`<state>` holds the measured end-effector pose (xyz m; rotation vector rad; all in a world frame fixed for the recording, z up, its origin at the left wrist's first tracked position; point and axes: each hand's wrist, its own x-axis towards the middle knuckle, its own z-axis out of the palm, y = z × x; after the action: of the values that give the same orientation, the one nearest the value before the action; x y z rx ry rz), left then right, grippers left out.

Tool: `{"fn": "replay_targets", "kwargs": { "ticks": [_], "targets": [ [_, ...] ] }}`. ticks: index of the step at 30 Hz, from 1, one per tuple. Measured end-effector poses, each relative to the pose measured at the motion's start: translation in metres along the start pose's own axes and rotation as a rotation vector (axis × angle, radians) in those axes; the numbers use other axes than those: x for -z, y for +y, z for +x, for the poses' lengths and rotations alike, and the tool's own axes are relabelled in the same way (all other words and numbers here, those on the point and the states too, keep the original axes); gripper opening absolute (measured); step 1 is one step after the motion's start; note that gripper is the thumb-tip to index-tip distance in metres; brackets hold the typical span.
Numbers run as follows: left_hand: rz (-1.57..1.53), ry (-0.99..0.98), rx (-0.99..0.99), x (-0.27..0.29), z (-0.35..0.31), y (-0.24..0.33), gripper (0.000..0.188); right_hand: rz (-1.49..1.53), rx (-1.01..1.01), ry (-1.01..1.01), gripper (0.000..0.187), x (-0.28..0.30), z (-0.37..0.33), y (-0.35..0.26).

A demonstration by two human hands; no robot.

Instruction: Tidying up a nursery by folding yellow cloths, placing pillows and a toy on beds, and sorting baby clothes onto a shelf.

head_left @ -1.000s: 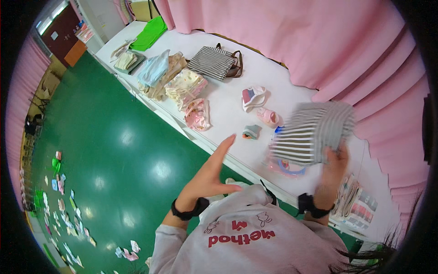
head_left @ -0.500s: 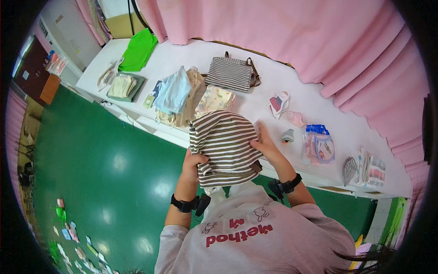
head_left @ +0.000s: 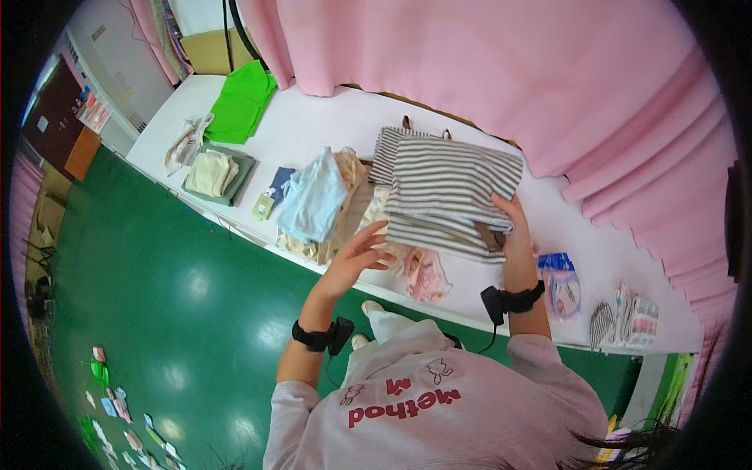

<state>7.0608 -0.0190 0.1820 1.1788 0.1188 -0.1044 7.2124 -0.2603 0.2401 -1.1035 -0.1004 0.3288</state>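
Note:
A folded brown-and-white striped cloth bag (head_left: 450, 184) is raised over the table, a brown strap showing at its lower right. My right hand (head_left: 513, 227) grips its right edge, thumb on top, other fingers mostly hidden. My left hand (head_left: 356, 258) is open beside the lower left edge, fingers spread, with nothing in it. A second striped bag (head_left: 384, 157) lies behind the held one and is mostly covered. Pink patterned cloth (head_left: 427, 278) shows below the held bag. Cream patterned cloth (head_left: 374, 207) is partly covered at its left.
Left along the white table (head_left: 313, 117) are light-blue cloth (head_left: 309, 196), a small card (head_left: 264, 207), folded cream cloth (head_left: 211, 172) and bright green fabric (head_left: 241, 102). At right are a blue-topped packet (head_left: 560, 286) and folded cloths (head_left: 630, 317). A pink curtain (head_left: 470, 63) hangs behind.
The striped bag has gone from in front of my body up and to the right, over the table. My left hand has let go; my right still holds. The pink cloth has come into view.

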Motion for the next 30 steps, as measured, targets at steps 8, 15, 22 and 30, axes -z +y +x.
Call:
{"fn": "replay_targets", "kwargs": {
  "ticks": [8,15,22,30],
  "targets": [
    [0.232,0.311,0.002,0.041,-0.051,-0.048,0.041,0.042,0.016,-0.091,0.044,-0.018,0.143,0.017],
    [0.013,0.713,0.174,0.04,-0.166,-0.102,0.039,-1.534,0.38,0.228,0.063,0.082,0.209,0.157],
    [-0.009,1.02,-0.02,-0.01,-0.267,-0.131,0.04,-1.061,0.555,-0.241,0.048,0.061,0.179,0.137],
    [0.023,1.515,0.003,-0.147,-0.426,-0.224,0.041,-0.567,0.122,-1.082,0.04,-0.179,-0.123,0.136]
  ]
}}
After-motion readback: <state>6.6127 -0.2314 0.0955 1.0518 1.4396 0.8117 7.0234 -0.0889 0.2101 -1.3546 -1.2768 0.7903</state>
